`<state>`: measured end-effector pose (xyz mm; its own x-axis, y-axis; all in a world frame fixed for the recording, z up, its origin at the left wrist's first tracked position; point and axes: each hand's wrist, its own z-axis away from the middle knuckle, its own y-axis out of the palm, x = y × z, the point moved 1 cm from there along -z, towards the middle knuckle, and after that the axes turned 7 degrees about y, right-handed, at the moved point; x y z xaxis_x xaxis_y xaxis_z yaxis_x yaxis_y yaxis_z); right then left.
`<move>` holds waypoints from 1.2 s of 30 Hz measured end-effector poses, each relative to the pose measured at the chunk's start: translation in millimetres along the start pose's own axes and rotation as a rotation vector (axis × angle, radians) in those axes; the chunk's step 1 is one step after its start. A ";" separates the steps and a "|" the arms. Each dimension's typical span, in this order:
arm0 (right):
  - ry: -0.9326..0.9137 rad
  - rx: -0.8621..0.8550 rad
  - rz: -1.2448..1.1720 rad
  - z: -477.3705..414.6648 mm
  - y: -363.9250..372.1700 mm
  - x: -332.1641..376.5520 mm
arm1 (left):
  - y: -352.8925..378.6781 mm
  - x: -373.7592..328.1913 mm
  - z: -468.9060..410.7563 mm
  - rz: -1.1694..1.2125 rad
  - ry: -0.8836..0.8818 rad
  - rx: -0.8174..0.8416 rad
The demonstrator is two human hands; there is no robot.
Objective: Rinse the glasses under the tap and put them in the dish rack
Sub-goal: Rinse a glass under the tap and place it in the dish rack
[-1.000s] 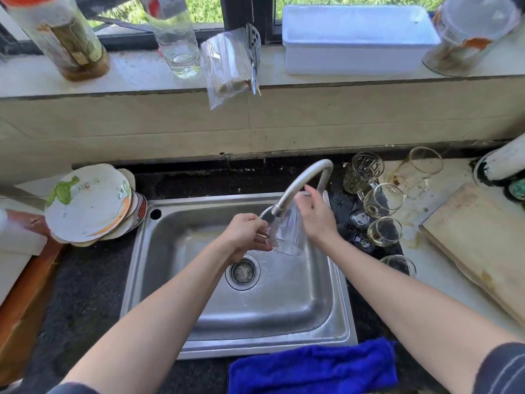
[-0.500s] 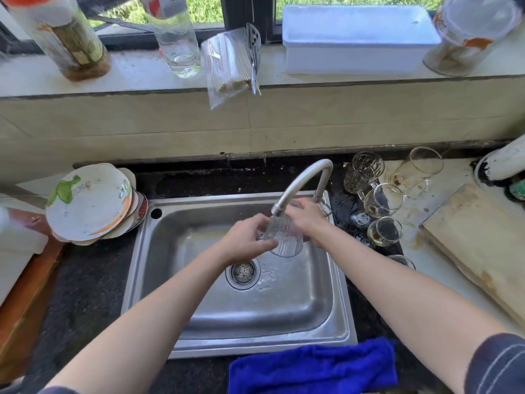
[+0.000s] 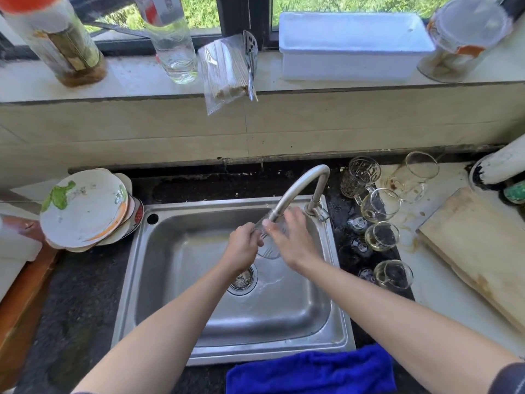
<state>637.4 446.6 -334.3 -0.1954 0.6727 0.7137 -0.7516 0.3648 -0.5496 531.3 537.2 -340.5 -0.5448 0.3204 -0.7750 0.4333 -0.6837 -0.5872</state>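
A clear ribbed glass (image 3: 269, 250) is held under the spout of the curved tap (image 3: 298, 191), over the steel sink (image 3: 338, 282). My left hand (image 3: 244, 245) grips it from the left. My right hand (image 3: 289, 240) covers its right side, fingers wrapped over the rim near the spout. Most of the glass is hidden between the two hands. Several more glasses stand on the counter right of the sink: a cut-pattern one (image 3: 360, 176), a tall stained one (image 3: 413, 174), and small round ones (image 3: 379, 204) (image 3: 382, 236) (image 3: 393, 274).
A stack of plates (image 3: 85, 209) leans at the sink's left corner. A blue cloth (image 3: 312, 371) lies at the front edge. A wooden cutting board (image 3: 477, 251) lies at the right. Bottles, a bag of sticks and a white box (image 3: 352, 46) stand on the windowsill.
Both hands have turned the glass under the spout. My right hand has slid from the glass's far side over its top and right side, and the glass has dropped slightly.
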 end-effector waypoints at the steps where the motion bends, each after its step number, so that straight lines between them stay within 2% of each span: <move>1: 0.000 0.043 0.004 1.8 2.4 -3.1 | -1.1 1.3 -0.9 0.009 -0.004 -0.005; 5: 0.241 -0.075 -0.164 -17.3 -14.0 -4.1 | -0.6 -8.4 0.4 0.011 0.035 0.020; 6: 0.216 -0.089 -0.133 -16.3 -11.5 -3.2 | 0.5 -7.7 -1.3 0.025 0.025 0.017; 9: -0.016 -0.049 -0.039 5.1 -0.4 8.9 | -0.6 -2.5 -5.5 0.144 -0.046 -0.004; 10: -0.022 -0.039 -0.060 3.7 -1.2 8.6 | -1.4 -2.4 -4.4 0.206 -0.065 -0.001; 14: 0.343 -0.025 -0.327 -21.0 -23.0 14.4 | 2.0 -14.7 5.2 0.525 -0.177 0.057; 16: 0.400 0.077 -0.461 -19.6 -25.4 17.0 | -1.1 -15.3 6.4 0.583 -0.251 0.125; 17: 0.417 0.127 -0.519 -19.4 -24.2 16.4 | -5.2 -13.2 5.7 0.524 -0.257 0.156; 19: 0.432 0.186 -0.524 -16.5 -24.2 15.6 | -17.3 -9.3 2.6 0.218 -0.146 0.183; 21: 0.417 0.184 -0.399 -23.3 -22.2 14.7 | -26.8 -11.5 -0.3 -0.084 -0.002 0.173; 23: 0.322 0.127 -0.200 -28.1 -20.0 15.6 | -26.7 -17.1 -1.1 -0.198 0.036 0.177; 26: 0.117 0.002 0.008 -16.9 -4.7 14.6 | -18.2 -16.5 -3.9 -0.135 -0.033 0.086; 28: 0.026 0.019 -0.091 -7.0 6.7 11.4 | -13.9 -15.3 -3.4 -0.063 -0.050 0.023; 29: 0.039 0.031 -0.164 -5.6 5.0 13.4 | -12.0 -15.5 -2.8 -0.048 -0.038 0.014; 31: 0.184 0.020 -0.286 -16.6 -6.9 13.7 | -7.7 -17.5 0.0 -0.013 -0.025 0.022; 33: 0.309 0.028 -0.314 -24.9 -16.9 13.4 | -4.1 -17.3 2.1 0.048 -0.035 0.023; 36: 0.187 -0.007 -0.116 -10.2 -8.5 12.2 | -5.7 -10.5 2.1 0.152 -0.076 -0.004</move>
<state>647.9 458.2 -325.4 0.0133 0.7335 0.6795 -0.7576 0.4509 -0.4719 533.0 536.3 -328.5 -0.5253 0.1631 -0.8351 0.5175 -0.7179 -0.4657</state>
